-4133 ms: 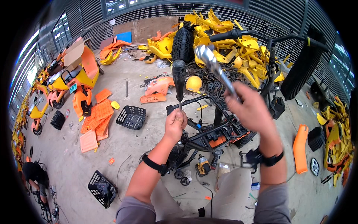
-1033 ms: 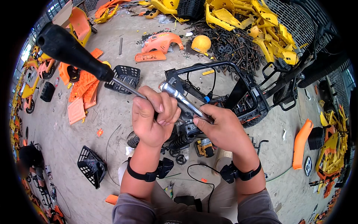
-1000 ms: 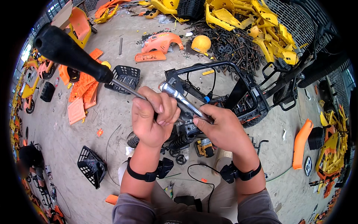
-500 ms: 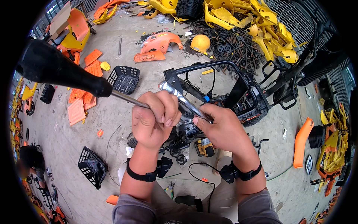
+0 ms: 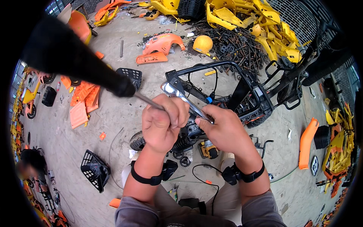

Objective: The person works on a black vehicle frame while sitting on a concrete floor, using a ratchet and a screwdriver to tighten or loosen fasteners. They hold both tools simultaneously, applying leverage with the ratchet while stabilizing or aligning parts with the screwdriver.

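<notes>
My left hand is closed around the thin metal shaft of a screwdriver. Its big black handle sticks out to the upper left, close to the camera and blurred; the tip cannot be made out. Between thumb and fingers, my right hand grips the slim end of a shiny wrench-like metal tool, whose wider head points to the upper left, just beyond my left knuckles. Below and behind both hands stands a stripped vehicle frame with black tubes and exposed mechanical parts.
A yellow-black power tool lies below my right hand. Around me are black baskets, orange panels, an orange fender, a heap of dark metal parts and yellow panels. Another person is at far left.
My left hand has shifted slightly right with the screwdriver, and the handle now looms larger and tilts more steeply. The right hand and the shiny tool have hardly moved.
</notes>
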A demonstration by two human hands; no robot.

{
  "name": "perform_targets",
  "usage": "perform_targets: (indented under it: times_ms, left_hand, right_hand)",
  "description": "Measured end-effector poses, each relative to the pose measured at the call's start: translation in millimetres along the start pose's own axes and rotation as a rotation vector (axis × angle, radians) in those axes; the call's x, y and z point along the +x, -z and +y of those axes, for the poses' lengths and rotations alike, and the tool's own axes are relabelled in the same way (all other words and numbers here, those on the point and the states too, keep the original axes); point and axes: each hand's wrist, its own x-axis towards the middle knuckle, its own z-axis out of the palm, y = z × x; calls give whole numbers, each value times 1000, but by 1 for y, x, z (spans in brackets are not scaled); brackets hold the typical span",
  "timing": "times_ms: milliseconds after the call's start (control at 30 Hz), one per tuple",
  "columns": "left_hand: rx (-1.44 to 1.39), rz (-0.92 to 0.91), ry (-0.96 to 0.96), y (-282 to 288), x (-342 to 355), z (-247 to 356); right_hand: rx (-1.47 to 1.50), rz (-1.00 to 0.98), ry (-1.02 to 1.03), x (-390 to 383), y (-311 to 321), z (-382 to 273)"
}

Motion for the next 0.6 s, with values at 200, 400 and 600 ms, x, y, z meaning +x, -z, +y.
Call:
perform_targets:
  times_ms: [200, 400, 600]
  left_hand:
    - [-138, 215, 118, -2, 12, -4]
    - [-189, 337, 206, 1, 23, -7]
    - [-128, 448, 270, -3, 30, -8]
  right_hand:
    - [-27, 10, 16, -1, 2, 4]
    - [-28, -5, -5, -1, 4, 2]
    - [-9, -24, -27, 0, 5, 3]
